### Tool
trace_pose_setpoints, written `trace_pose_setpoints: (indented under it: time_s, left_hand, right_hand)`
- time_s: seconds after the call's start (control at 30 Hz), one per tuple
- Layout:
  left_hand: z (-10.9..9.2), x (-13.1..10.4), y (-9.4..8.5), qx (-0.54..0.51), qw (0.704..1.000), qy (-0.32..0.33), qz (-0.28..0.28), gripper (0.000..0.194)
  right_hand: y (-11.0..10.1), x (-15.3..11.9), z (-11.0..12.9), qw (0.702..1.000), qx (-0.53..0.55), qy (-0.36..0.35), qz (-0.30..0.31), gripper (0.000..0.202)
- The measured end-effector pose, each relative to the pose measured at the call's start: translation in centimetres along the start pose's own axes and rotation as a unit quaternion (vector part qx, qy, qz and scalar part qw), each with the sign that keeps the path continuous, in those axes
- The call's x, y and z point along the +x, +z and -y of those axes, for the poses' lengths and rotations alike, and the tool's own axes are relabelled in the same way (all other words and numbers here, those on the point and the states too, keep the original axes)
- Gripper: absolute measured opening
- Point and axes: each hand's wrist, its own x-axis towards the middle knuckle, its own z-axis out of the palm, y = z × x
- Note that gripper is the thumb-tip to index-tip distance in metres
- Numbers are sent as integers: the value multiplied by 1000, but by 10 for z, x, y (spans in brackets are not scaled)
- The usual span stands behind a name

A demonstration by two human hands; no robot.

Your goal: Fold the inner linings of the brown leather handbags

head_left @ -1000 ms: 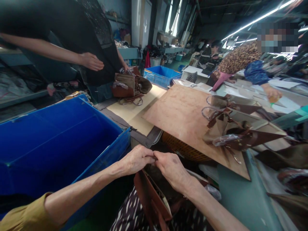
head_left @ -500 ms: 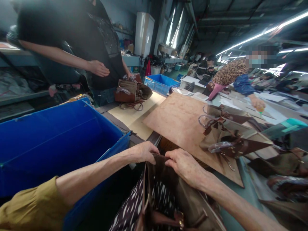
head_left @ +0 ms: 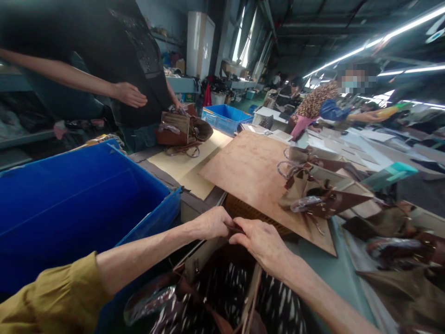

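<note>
At the bottom centre is a brown bag [head_left: 205,257] with a dark, white-flecked lining, its mouth open toward me. My left hand [head_left: 212,223] pinches the bag's far edge. Close beside it, nearly touching, my right hand [head_left: 259,239] grips the same edge between thumb and fingers. A plastic-wrapped handle [head_left: 149,304] hangs at the bag's left side. The lower part of the bag is cut off by the frame.
A large blue bin [head_left: 69,195] stands at the left. Ahead lies a wooden board [head_left: 243,162] with brown bags [head_left: 313,199] at its right. One person [head_left: 139,60] stands at the left holding another bag [head_left: 174,130]; another person [head_left: 316,99] leans over a table.
Both hands have come closer together on the bag's edge, and the bag has turned, showing more of its opening. The person at the right has stretched an arm outward.
</note>
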Motion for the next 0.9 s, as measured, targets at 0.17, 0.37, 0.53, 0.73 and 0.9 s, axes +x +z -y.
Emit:
trace_pose_setpoints:
  time_s: [0.17,0.37,0.53,0.73,0.9]
  left_hand:
    - [4,-10,4,41,999,-24,3,25]
    - [19,-53,-8,73,989,-121,-35,44]
    - [34,-56,-8,-10,996,-85,-17,37]
    - [38,-47,-4,-70,995,-68,29,32]
    - [20,-53,1,156,983,56,-77,37]
  right_hand:
    - [8,13,-7,993,93,-40,54,19]
    - [21,19,-30,986,145,26,73,21]
    - [30,25,-41,946,288,9,147,22]
    - [28,23,-51,895,393,-15,211,29]
    - [29,21,-49,909,367,-5,196,25]
